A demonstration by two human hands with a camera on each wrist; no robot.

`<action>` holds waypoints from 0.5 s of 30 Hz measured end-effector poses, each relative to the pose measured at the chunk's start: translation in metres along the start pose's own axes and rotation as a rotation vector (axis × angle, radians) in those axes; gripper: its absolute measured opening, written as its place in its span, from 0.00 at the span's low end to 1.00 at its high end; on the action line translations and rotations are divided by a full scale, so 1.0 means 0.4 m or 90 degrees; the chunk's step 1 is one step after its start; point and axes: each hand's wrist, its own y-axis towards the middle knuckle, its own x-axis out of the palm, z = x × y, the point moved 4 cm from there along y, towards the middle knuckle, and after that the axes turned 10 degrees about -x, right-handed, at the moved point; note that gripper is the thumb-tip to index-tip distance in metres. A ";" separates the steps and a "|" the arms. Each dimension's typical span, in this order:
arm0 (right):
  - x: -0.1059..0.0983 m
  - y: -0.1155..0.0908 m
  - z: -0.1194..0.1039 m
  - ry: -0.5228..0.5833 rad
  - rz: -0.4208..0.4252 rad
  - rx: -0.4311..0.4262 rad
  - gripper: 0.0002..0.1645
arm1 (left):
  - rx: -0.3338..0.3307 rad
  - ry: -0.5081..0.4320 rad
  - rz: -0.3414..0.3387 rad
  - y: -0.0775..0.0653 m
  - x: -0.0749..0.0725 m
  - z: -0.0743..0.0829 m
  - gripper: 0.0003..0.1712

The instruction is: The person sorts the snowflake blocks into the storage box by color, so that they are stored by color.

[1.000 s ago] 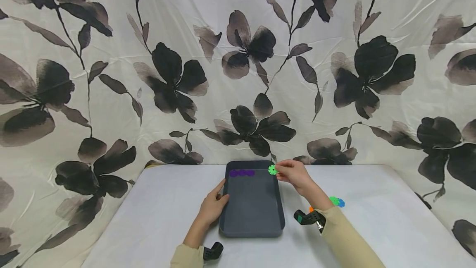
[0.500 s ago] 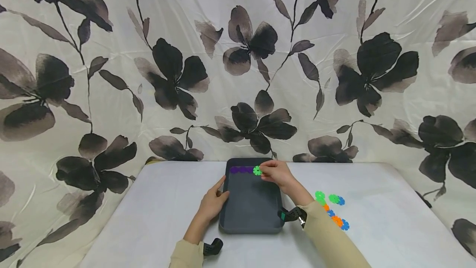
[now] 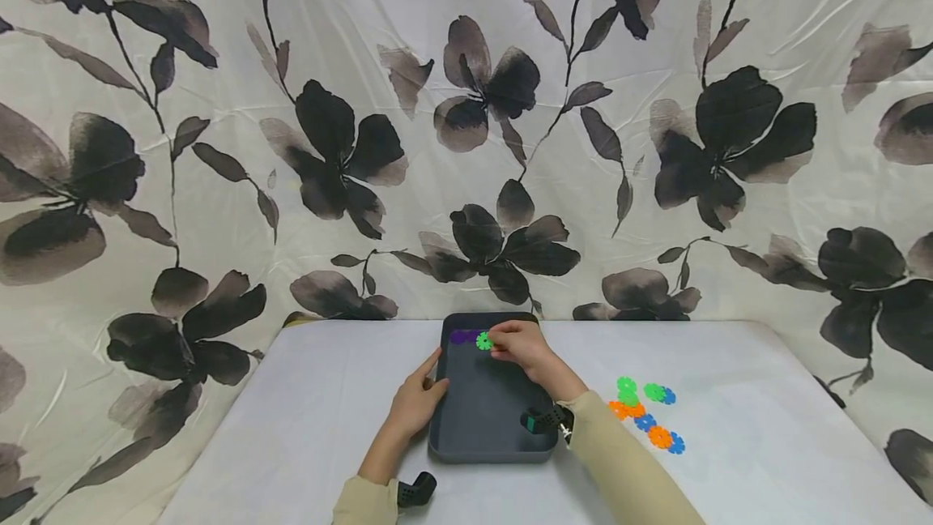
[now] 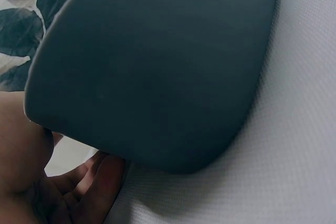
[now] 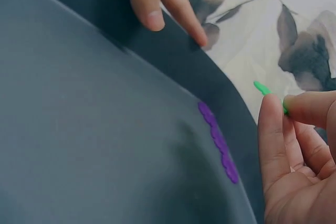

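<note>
Green disc [image 3: 484, 340] at the lower centre of the head view — your right hand [image 3: 521, 347] pinches it between thumb and finger, partly covering the row of purple discs [image 3: 458, 337] in the tray [image 3: 496, 411]. Your left hand [image 3: 417, 403] grips the tray's left rim — orange, blue and green pieces [image 3: 659, 437] lie at lower right.

The right grip [image 5: 302, 174] pinches a green piece [image 5: 261, 88], and purple pieces [image 5: 218, 142] lie lined up inside the gray tray [image 5: 94, 108].

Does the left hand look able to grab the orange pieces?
Probably not easily: the left hand holds the gray tray, and that tray and the right arm lie between it and the orange pieces.
</note>
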 end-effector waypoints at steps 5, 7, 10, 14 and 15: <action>0.023 0.007 0.010 0.004 -0.005 0.003 0.13 | -0.003 -0.002 -0.004 0.003 0.000 -0.002 0.34; 0.031 0.011 0.014 0.007 -0.005 0.006 0.13 | -0.008 -0.001 -0.004 0.004 -0.001 -0.002 0.34; 0.040 0.019 0.023 0.006 -0.002 0.011 0.13 | -0.010 0.000 -0.003 0.005 -0.002 -0.003 0.34; 0.048 0.030 0.043 0.007 0.008 0.019 0.14 | -0.004 -0.002 -0.008 0.005 0.000 -0.004 0.34; 0.050 0.032 0.048 0.008 0.008 0.021 0.14 | -0.004 -0.004 -0.008 0.005 0.001 -0.003 0.34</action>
